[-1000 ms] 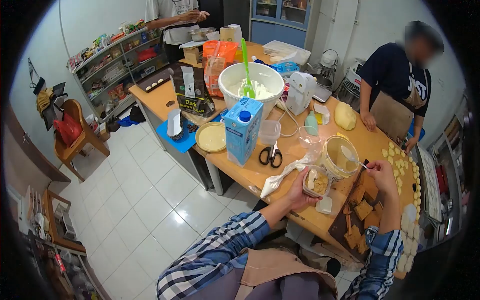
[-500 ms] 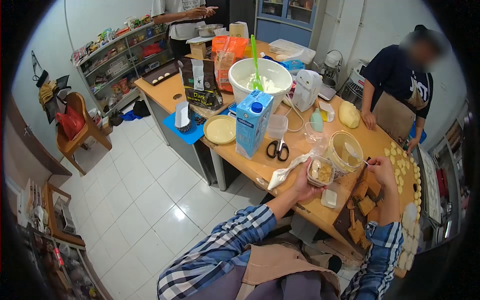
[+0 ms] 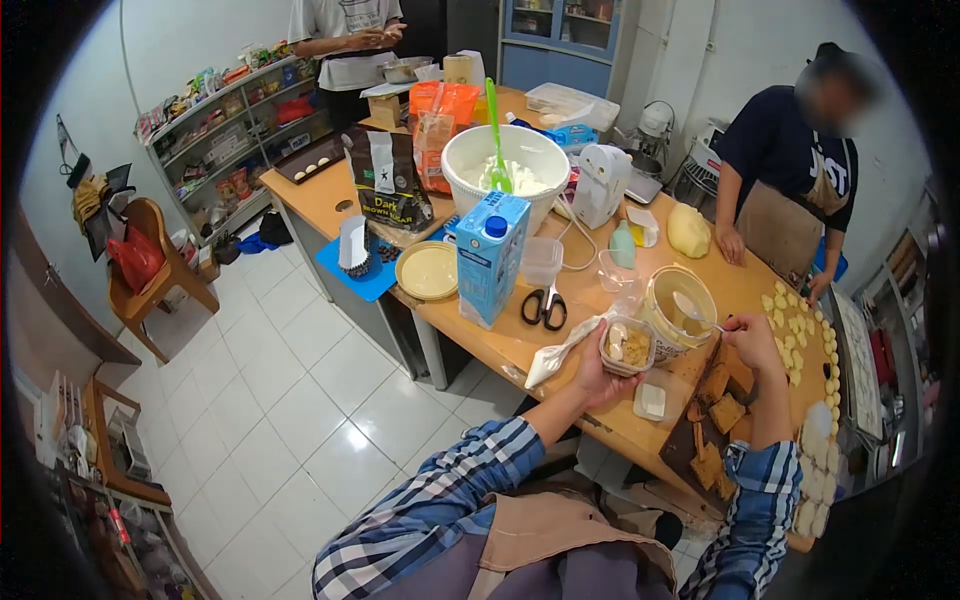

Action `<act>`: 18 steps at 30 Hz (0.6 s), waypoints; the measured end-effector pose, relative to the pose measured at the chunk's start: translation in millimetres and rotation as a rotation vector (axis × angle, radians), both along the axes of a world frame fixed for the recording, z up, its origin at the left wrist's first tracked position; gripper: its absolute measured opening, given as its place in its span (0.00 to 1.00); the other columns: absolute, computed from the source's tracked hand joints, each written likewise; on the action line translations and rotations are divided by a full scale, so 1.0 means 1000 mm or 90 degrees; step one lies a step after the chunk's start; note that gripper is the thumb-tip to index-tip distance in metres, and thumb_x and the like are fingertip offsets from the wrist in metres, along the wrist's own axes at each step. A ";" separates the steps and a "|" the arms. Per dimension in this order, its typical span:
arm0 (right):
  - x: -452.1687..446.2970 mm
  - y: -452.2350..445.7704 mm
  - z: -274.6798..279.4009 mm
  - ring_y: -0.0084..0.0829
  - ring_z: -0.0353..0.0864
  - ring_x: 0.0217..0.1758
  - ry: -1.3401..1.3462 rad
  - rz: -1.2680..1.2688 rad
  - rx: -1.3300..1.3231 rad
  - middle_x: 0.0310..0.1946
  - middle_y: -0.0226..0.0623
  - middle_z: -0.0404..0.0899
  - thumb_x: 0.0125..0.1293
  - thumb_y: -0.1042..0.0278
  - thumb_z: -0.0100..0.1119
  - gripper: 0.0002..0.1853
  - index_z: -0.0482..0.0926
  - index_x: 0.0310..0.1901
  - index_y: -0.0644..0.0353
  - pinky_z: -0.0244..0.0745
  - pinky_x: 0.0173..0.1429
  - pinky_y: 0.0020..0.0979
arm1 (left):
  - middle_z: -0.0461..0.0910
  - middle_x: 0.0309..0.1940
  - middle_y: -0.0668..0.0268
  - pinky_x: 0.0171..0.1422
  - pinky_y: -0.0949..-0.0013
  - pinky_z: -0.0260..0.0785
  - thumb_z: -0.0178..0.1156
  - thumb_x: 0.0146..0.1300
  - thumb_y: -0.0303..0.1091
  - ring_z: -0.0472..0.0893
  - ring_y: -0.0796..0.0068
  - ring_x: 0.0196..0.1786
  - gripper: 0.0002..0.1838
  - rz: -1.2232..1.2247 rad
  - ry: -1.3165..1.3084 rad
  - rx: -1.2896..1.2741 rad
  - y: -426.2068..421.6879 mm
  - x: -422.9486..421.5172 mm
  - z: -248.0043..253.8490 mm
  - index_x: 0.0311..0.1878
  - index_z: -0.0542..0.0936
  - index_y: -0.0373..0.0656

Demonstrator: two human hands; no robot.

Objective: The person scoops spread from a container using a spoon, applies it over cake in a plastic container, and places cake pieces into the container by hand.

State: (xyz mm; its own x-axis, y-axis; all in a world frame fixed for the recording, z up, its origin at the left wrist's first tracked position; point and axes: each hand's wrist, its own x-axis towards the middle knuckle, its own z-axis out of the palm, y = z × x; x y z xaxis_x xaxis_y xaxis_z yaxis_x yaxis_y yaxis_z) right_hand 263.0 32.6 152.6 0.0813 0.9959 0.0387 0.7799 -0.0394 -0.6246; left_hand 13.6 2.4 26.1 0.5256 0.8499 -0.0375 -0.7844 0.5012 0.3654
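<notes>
- Spoon (image 3: 686,304), pinched in the right hand (image 3: 752,342), is still being held at the tub (image 3: 662,328) mouth; work there is apparently being continued.
- Square plastic container (image 3: 622,369) is being cupped beside it by the half-curled left hand (image 3: 596,374).
- Piping bag (image 3: 560,361) and scissors (image 3: 546,299) are being left nearby.
- Cake pieces (image 3: 727,413) are being partly screened by the right forearm (image 3: 772,402).

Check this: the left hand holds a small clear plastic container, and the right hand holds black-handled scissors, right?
The black-handled scissors are wrong: in the head view, the right hand holds a silvery spoon. The left hand does hold the container.
</notes>
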 end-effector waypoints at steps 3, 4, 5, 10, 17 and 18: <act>-0.006 -0.005 -0.002 0.24 0.72 0.26 -0.030 0.035 0.056 0.21 0.32 0.76 0.47 0.78 0.60 0.07 0.79 0.30 0.67 0.67 0.31 0.26 | 0.77 0.42 0.62 0.37 0.67 0.73 0.36 0.60 0.68 0.78 0.66 0.36 0.36 0.056 -0.085 -0.003 -0.007 0.004 0.011 0.55 0.69 0.46; -0.004 -0.001 -0.007 0.25 0.72 0.27 -0.048 0.036 0.034 0.21 0.34 0.76 0.46 0.77 0.59 0.07 0.79 0.30 0.67 0.68 0.32 0.27 | 0.75 0.45 0.62 0.39 0.63 0.72 0.36 0.61 0.68 0.77 0.64 0.40 0.36 0.011 -0.112 0.048 -0.001 0.002 -0.005 0.57 0.68 0.47; -0.003 0.001 -0.007 0.26 0.73 0.27 -0.064 0.029 0.012 0.22 0.36 0.77 0.46 0.76 0.59 0.08 0.79 0.30 0.67 0.69 0.33 0.27 | 0.74 0.49 0.62 0.42 0.60 0.72 0.36 0.61 0.67 0.76 0.63 0.44 0.35 -0.042 -0.144 0.098 0.005 0.001 -0.021 0.58 0.66 0.48; -0.024 -0.010 0.012 0.32 0.78 0.26 -0.203 0.000 -0.043 0.23 0.43 0.79 0.49 0.72 0.54 0.09 0.82 0.31 0.60 0.73 0.33 0.33 | 0.76 0.44 0.60 0.36 0.67 0.75 0.40 0.61 0.66 0.78 0.66 0.40 0.35 -0.070 -0.141 0.094 0.001 -0.003 -0.006 0.56 0.68 0.45; -0.039 -0.024 0.013 0.45 0.80 0.34 -0.211 -0.061 -0.004 0.29 0.48 0.80 0.49 0.75 0.54 0.07 0.81 0.29 0.61 0.74 0.37 0.39 | 0.78 0.38 0.56 0.31 0.67 0.78 0.40 0.61 0.65 0.80 0.61 0.33 0.35 0.079 -0.021 0.032 -0.012 0.004 0.019 0.54 0.69 0.41; -0.043 -0.028 0.017 0.45 0.80 0.36 -0.220 -0.067 -0.007 0.31 0.49 0.80 0.49 0.75 0.54 0.08 0.81 0.30 0.62 0.75 0.38 0.39 | 0.78 0.38 0.56 0.31 0.66 0.78 0.40 0.61 0.64 0.80 0.61 0.33 0.35 0.086 -0.019 0.037 -0.011 0.004 0.018 0.54 0.69 0.41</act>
